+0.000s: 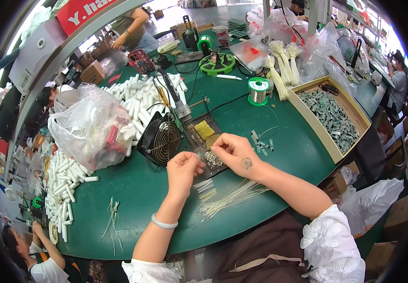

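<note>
My left hand (180,173) and right hand (238,154) face each other over the near edge of a heap of tiny pale bits (214,161). The fingers of both curl in toward the thumbs; whether they grip anything thin, I can't tell. The long pale wires (227,200) lie on the tabletop (152,214) nearer my body, below my fingers, their long axis slanting away to the right, under my right forearm. The short wire pieces (206,190) sit nearer my left hand, just right of its wrist.
</note>
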Demonstrator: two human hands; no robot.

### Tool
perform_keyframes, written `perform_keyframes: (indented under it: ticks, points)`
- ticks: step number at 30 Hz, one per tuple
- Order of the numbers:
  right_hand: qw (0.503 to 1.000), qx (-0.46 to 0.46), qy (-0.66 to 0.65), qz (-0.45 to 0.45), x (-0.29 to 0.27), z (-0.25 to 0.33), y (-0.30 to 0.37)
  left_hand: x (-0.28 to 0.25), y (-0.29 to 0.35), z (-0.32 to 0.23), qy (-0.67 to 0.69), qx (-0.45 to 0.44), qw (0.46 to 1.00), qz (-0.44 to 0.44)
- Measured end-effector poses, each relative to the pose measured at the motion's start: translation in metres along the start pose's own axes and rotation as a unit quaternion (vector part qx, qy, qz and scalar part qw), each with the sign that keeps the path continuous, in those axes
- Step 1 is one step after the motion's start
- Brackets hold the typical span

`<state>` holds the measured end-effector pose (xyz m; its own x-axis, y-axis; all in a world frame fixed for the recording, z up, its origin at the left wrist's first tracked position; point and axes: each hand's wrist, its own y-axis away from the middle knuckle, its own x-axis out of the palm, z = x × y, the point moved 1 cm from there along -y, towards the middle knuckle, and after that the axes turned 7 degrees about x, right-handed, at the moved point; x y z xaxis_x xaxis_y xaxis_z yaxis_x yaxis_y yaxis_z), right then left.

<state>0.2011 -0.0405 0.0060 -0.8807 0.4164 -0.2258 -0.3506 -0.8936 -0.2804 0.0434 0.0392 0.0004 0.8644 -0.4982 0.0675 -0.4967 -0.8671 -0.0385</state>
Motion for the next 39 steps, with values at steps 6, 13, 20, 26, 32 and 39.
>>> perform_keyframes:
  ticks: [6, 13, 20, 26, 32, 39]
  points:
    - [0.989, 0.09, 0.12, -0.012, -0.057, 0.022, -0.011, -0.026, 0.038, -0.053, -0.068, -0.056, 0.993, 0.082]
    - [0.921, 0.093, 0.359, 0.118, -0.066, -0.006, -0.01, -0.111, 0.13, -0.109, -0.125, -0.05, 0.991, 0.011]
    - [0.924, 0.083, 0.35, 0.13, -0.07, -0.013, -0.008, -0.241, 0.14, -0.051, -0.368, -0.022, 0.9, -0.233]
    - [0.914, 0.097, 0.381, 0.103, -0.066, -0.018, -0.008, -0.255, 0.122, -0.021, -0.513, 0.068, 0.807, -0.284]
    - [0.923, 0.096, 0.366, 0.073, -0.07, -0.015, -0.006, -0.245, 0.101, -0.014, -0.553, 0.039, 0.783, -0.282]
    - [0.916, 0.033, 0.39, 0.085, -0.061, -0.011, -0.009, -0.091, 0.088, -0.038, -0.437, 0.248, 0.864, 0.027]
